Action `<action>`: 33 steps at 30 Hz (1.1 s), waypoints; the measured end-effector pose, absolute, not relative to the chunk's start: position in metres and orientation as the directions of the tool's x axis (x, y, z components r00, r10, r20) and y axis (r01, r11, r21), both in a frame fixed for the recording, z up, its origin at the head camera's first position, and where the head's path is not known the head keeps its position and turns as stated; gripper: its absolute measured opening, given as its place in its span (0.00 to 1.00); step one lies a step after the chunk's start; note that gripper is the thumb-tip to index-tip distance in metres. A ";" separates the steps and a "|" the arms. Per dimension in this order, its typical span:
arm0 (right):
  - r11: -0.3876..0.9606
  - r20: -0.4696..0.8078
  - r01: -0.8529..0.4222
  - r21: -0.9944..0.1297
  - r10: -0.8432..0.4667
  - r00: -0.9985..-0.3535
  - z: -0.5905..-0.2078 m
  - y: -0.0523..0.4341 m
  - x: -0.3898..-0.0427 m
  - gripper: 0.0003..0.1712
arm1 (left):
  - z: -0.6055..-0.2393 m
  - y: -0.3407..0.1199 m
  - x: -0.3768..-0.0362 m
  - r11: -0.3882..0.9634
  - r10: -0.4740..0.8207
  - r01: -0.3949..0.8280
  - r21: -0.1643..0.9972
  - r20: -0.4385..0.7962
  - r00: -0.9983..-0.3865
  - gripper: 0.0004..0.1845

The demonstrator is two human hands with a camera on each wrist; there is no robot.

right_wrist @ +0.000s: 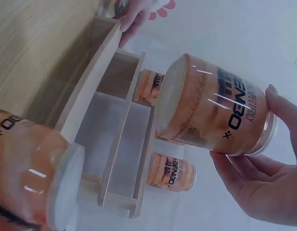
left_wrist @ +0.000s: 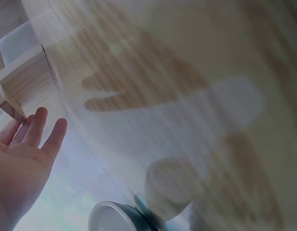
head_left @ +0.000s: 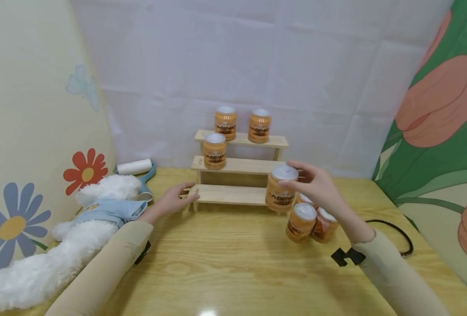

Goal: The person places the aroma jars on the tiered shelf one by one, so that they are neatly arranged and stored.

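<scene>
The wood-grain table carries a three-tier rack, orange cans and a plush toy.

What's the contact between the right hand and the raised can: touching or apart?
Touching. The right wrist view shows it: the right hand has its thumb and fingertips against opposite sides of the raised can.

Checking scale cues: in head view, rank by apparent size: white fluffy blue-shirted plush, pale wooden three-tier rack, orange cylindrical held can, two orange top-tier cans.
1. White fluffy plush
2. Wooden rack
3. Held can
4. Left top-tier can, right top-tier can: look alike, unranked
</scene>
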State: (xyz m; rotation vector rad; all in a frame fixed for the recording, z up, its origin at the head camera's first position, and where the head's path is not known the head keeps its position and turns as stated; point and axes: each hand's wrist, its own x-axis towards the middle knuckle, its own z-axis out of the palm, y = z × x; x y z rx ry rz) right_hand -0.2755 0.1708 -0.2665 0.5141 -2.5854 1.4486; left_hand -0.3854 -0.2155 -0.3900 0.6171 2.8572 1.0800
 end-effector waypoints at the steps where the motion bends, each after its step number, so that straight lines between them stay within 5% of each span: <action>1: 0.476 0.274 -0.350 -0.807 -0.224 -0.935 -0.264 0.168 -0.280 0.38 | -0.390 -0.216 -0.386 0.680 0.372 0.354 0.642 0.113 -0.921 0.37; 33: 0.354 0.290 -0.321 -0.879 -0.139 -0.947 -0.267 0.079 -0.401 0.41 | -0.392 -0.216 -0.386 0.684 0.368 0.361 0.634 0.127 -0.921 0.38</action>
